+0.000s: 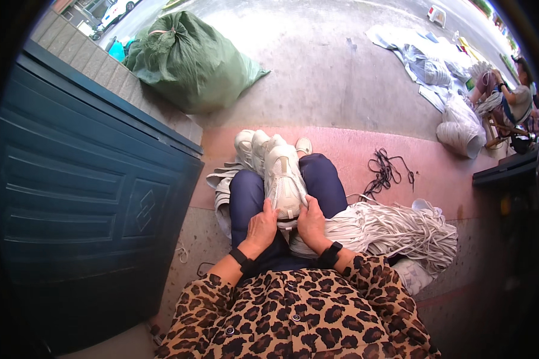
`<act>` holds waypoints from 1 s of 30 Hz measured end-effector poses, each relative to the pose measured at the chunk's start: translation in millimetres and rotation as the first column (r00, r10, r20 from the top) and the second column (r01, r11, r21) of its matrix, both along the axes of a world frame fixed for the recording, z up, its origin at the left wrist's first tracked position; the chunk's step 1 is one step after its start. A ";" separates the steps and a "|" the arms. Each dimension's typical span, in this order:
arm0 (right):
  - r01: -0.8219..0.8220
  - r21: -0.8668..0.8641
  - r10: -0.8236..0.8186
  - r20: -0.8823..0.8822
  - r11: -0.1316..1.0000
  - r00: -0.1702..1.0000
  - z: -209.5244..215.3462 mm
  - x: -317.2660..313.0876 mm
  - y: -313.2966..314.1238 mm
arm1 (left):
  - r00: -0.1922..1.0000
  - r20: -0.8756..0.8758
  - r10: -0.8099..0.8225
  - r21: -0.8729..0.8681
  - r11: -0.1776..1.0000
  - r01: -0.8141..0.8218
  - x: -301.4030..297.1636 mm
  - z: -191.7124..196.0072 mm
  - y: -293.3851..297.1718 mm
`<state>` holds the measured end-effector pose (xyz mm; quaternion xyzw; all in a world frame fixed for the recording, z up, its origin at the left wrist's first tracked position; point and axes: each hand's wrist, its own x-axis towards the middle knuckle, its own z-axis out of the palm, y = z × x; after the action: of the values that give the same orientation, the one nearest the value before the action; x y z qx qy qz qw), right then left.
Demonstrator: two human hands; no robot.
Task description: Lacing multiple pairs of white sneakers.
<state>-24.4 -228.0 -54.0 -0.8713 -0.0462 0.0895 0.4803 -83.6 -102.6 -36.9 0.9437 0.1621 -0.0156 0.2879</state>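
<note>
A white sneaker [285, 173] lies lengthwise between my thighs, with laces across its upper. My left hand [262, 228] is at its near left side, fingers pinched on one white lace end. On the opposite side my right hand [311, 224] pinches the other lace end, which runs taut from the upper. Both hands are close to the shoe's near end. More white shoes [245, 145] stand just beyond it, partly hidden. Beside my right thigh spreads a thick bundle of white shoelaces [395, 230].
A dark blue panelled door [72, 197] stands at my left. Ahead sits a big green sack [188, 63]. Tangled black cord [386, 170] lies on the floor to the right. Farther right are white bags [461, 128] and a seated person [515, 96] holding pale laces.
</note>
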 end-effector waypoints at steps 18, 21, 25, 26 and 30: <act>-0.604 -0.194 0.629 0.101 0.773 0.771 56.9 65.6 -117.7 | 0.942 0.265 -0.207 0.049 0.978 0.202 4.7 56.0 7.4; -0.644 -0.178 0.667 0.158 0.744 0.728 55.0 57.9 -130.6 | 0.926 0.261 -0.273 -0.190 0.926 0.327 14.9 48.0 -12.7; -0.612 -0.269 0.665 0.197 0.743 0.720 42.3 50.0 -129.0 | 0.856 0.221 -0.467 -0.248 0.822 0.512 25.6 31.5 -44.9; -0.594 -0.302 0.661 0.222 0.745 0.717 37.2 48.5 -130.2 | 0.848 0.187 -0.496 -0.251 0.811 0.529 28.5 25.2 -51.2; -0.606 -0.350 0.693 0.234 0.714 0.682 42.1 48.4 -131.3 | 0.828 -0.013 -0.561 -0.184 0.815 0.550 42.0 22.0 -64.4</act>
<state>24.0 -359.3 -11.9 -0.8502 -0.4274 0.1043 0.2892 -41.5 -167.0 -14.9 0.9203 -0.1126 -0.1444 0.3457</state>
